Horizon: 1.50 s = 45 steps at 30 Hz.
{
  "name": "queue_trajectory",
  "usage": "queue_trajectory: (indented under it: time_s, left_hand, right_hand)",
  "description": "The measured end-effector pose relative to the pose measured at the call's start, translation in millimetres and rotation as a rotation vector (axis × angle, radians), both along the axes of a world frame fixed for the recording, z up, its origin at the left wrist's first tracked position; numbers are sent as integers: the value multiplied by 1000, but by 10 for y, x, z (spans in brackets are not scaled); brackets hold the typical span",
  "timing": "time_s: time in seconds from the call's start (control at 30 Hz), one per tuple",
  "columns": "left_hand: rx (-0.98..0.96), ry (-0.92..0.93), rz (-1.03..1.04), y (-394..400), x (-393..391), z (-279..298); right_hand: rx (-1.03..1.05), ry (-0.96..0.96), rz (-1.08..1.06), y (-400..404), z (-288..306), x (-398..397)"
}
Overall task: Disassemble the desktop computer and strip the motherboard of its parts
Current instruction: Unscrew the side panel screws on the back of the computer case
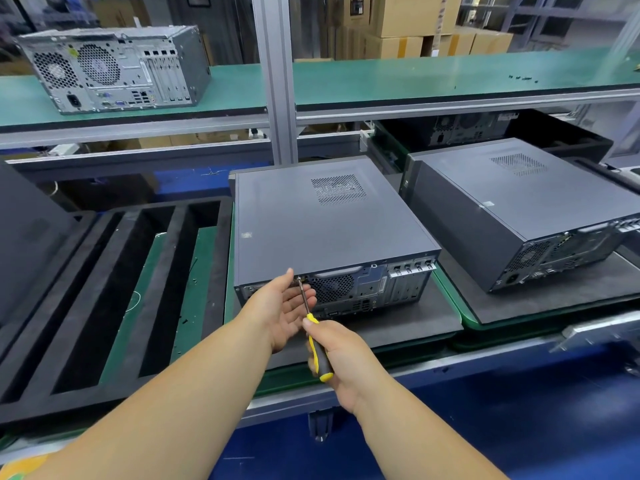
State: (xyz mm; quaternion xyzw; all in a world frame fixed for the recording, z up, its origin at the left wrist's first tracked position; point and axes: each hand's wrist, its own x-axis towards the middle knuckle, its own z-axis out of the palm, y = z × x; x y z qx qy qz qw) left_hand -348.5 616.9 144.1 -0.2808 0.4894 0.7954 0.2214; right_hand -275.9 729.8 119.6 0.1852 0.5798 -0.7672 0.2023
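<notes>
The desktop computer (329, 223) lies flat on a black pad on the bench (415, 372), its back side w/ the fan holes facing the person. The right hand (341, 358) grips a yellow & black screwdriver (313, 336); the tip sits on a screw (298, 278) at the top edge of the back. The left hand (282, 311) is wide open, cupped just under the screw, next to the metal shaft. A 2nd computer (519, 216) sits far to the right of the right hand.
</notes>
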Motion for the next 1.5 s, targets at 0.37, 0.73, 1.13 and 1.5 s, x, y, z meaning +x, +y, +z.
queue_trajectory:
  time_s: [0.37,0.73,1.13,1.5]
  left_hand:
    - [-71,56,31,28,-42,-52]
    - [-106,68,-77,-48,-93,-45]
    - [-93,61,-50,-29,-82,-38]
    - [-100,48,61,41,-63,-30]
  right_hand:
    - [-446,-201,-68,6,76,-27]
    - [-314,-182,-47,-42,64,14]
    - [-421,-193,-20,-28,78,17]
    - [-326,-145,-65,11,74,8]
